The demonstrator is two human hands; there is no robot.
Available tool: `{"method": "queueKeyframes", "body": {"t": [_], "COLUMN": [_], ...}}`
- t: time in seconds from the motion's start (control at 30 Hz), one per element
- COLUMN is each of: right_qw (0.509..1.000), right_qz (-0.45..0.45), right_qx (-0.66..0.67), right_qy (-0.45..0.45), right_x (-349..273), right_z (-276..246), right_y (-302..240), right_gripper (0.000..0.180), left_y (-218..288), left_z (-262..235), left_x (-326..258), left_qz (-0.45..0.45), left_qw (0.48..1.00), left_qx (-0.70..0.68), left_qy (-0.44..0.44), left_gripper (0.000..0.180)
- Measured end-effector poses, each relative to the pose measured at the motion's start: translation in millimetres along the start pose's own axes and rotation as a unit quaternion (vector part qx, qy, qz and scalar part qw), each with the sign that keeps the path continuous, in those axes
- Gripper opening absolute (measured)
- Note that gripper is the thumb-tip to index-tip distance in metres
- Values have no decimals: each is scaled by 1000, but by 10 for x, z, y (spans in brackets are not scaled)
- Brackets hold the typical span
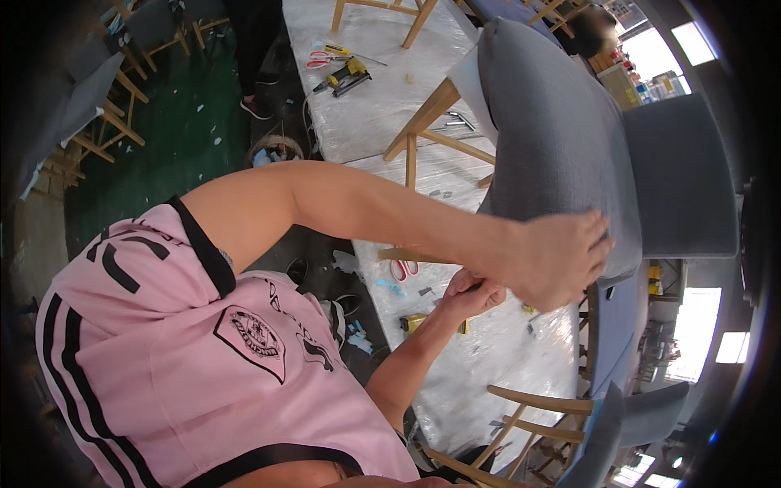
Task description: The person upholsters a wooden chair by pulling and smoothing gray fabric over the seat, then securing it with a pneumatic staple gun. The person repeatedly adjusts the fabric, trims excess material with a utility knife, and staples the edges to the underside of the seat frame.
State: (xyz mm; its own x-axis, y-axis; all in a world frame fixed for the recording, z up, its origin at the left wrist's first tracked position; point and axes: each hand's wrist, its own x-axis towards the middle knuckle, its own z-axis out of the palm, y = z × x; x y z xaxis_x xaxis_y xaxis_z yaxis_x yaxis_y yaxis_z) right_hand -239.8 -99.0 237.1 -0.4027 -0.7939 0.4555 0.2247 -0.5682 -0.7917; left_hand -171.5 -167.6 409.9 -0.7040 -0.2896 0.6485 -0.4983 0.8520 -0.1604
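Observation:
My left hand (561, 254) lies on the near corner of a grey upholstered seat cushion (553, 130), fingers spread and curling over its edge. The cushion sits on a light wooden chair frame (423, 122) that stands tipped on a plastic-wrapped table (504, 366). My right hand (472, 294) is curled just below the cushion's lower edge, partly behind my left wrist; what it grips is hidden. A yellow tool (415, 323) lies on the table beside my right forearm.
Farther along the table lie a yellow-and-black power tool (346, 77) and red-handled scissors (321, 58). Another pair of scissors (404, 267) lies near my hands. Grey chairs (626, 423) stand at lower right, more chair frames (114, 106) at left. A person's foot (256, 107) is on the green floor.

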Motion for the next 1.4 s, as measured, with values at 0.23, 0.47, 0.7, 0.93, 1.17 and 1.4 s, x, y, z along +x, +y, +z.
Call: {"method": "queueKeyframes", "body": {"t": [0.23,0.47,0.7,0.93,1.17,1.4], "right_qw": [996,753,502,667,734,710], "right_qz": [13,259,-89,-129,-220,-105], "right_qx": [74,-514,-829,-682,-614,-683], "right_qy": [-52,-320,-228,-272,-190,-140], "right_x": [111,561,1416,1379,1379,1359], "right_z": [-399,-141,-559,389,195,267], "right_y": [127,-1389,-2043,-1659,-1443,-1466], "right_gripper": [47,44,49,57,61,66], "left_y": [54,54,269,167,166,25], "left_z": [424,1016,931,1106,1117,1124], "left_x": [-777,-998,-980,-1018,-1081,-1097], "left_qz": [-192,-296,-263,-290,-230,-209], "left_qw": [889,694,638,654,677,655], "left_qx": [-296,-632,-709,-689,-686,-720], "left_qy": [292,178,149,118,132,96], "left_gripper": [114,165,165,165,154,147]}}
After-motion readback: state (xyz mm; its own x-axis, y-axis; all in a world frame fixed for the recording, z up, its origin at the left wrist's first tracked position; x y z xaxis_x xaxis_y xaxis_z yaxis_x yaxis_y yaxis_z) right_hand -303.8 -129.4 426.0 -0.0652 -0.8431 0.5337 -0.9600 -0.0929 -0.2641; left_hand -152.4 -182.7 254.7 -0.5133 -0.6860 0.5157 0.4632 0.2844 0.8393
